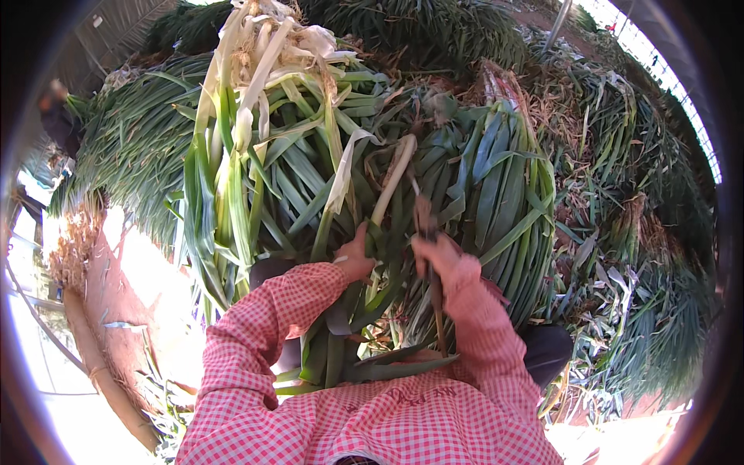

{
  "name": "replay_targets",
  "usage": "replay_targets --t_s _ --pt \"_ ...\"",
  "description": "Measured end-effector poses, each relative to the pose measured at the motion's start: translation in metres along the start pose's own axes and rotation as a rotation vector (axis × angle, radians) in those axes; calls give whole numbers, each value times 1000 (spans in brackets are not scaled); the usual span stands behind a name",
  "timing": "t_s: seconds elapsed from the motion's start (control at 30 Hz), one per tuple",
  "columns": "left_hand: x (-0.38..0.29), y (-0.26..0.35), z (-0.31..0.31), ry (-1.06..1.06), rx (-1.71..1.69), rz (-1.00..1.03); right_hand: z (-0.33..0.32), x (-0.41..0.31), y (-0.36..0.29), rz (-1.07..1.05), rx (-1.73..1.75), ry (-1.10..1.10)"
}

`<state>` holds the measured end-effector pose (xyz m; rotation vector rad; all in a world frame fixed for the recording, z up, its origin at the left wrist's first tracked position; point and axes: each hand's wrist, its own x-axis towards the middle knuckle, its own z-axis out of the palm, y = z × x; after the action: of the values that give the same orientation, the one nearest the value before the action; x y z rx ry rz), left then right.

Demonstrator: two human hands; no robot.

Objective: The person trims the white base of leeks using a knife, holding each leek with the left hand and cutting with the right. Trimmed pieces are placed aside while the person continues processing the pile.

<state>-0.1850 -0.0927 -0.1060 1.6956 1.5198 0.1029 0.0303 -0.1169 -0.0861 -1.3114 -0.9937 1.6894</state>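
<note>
My left hand (pixel 356 260) grips a large green onion (pixel 395 180) by its green part, with its white stem pointing up and away from me. My right hand (pixel 436 251), blurred, is closed around the dark handle of a long thin tool (pixel 436 308), whose exact kind I cannot tell. Leafy green onions lie on both sides of my hands: a pile with peeled pale stems (pixel 273 46) on top at the left, and a bundle with reddish-white root ends (pixel 500 87) at the right. Long green leaves (pixel 325 354) lie across my lap.
Heaps of green onions (pixel 133 128) stand at the left, another (pixel 412 29) at the back and more (pixel 639 337) at the right. Dry leaf litter (pixel 575 116) covers ground at the right. A person (pixel 58 116) is at the far left edge, near a long brown roll (pixel 99 360).
</note>
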Motion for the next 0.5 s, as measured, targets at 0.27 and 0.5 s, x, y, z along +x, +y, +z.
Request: replay_targets --t_s 0.27,0.5 --pt "-50 41 -55 -170 -866 89 24 -87 6 -59 126 -50" --pt "-53 16 -52 -152 -872 -37 15 -41 -5 -1 99 -51"
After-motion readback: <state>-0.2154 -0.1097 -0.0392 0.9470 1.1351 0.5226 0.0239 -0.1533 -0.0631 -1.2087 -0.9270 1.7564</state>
